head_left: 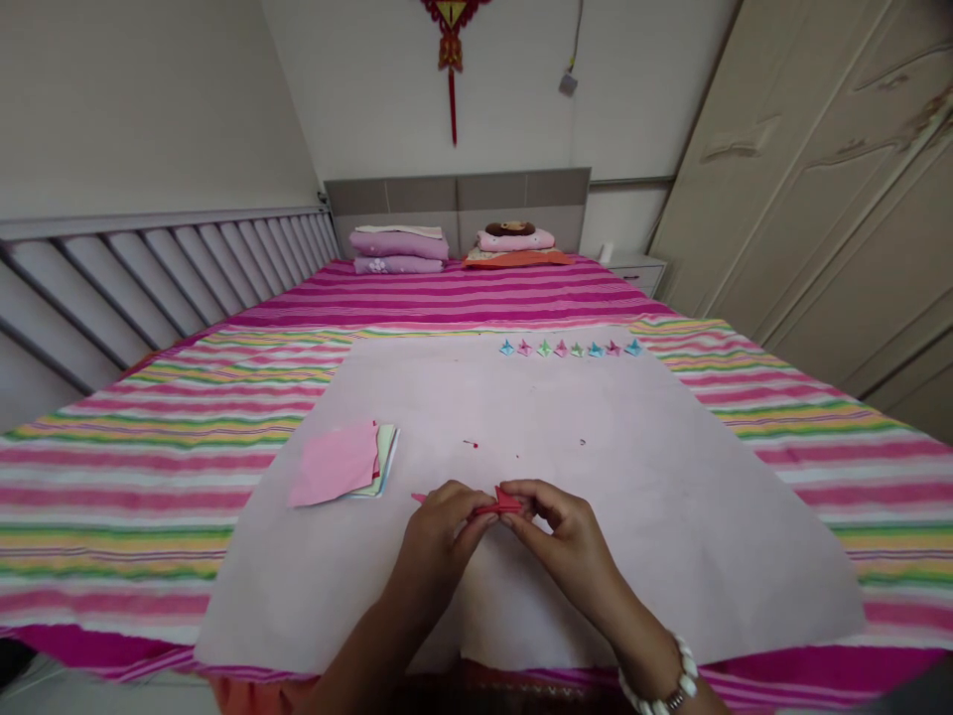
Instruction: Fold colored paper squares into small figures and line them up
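Observation:
Between my two hands is a piece of folded red paper [509,502], held just above the white sheet near its front. My left hand [445,526] pinches its left part between thumb and fingers, and a thin pointed end sticks out beyond the knuckles. Thumb and fingertips of my right hand [555,526] are closed on the paper's right end, where a small flap stands up. My fingers cover much of the fold. A stack of square papers [335,464], pink on top with green and white edges below, lies to the left of my left hand.
The white sheet [670,516] lies on a striped bed. Along its far edge stands a row of several small folded paper figures [561,349] in blue, pink and green. Tiny scraps [473,444] lie mid-sheet. Folded bedding [400,248] sits by the headboard; a wardrobe [834,189] is at right.

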`<state>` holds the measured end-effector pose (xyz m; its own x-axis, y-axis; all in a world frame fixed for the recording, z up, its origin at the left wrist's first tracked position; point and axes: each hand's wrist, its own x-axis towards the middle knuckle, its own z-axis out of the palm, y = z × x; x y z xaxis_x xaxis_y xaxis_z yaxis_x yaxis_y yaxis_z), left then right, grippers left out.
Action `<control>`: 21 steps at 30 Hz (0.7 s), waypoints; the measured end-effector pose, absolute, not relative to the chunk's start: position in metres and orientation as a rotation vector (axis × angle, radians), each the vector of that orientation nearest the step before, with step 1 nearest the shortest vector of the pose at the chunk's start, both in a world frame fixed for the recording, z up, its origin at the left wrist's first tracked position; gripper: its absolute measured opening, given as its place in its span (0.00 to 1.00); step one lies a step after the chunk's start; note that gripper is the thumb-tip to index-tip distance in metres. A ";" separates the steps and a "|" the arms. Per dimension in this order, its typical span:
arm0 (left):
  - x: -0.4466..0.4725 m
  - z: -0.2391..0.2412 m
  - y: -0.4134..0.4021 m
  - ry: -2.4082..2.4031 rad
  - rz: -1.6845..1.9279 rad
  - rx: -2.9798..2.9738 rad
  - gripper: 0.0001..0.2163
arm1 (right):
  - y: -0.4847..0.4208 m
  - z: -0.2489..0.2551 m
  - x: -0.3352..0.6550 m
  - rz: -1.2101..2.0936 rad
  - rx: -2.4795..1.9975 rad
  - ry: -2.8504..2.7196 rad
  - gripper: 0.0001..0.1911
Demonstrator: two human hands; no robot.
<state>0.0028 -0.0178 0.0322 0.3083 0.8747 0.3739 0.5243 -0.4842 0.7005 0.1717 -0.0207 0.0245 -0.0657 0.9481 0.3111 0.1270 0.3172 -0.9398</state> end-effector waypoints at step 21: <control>0.000 0.031 -0.014 1.139 0.909 1.964 0.07 | -0.022 0.024 0.179 0.978 -1.049 -1.643 0.07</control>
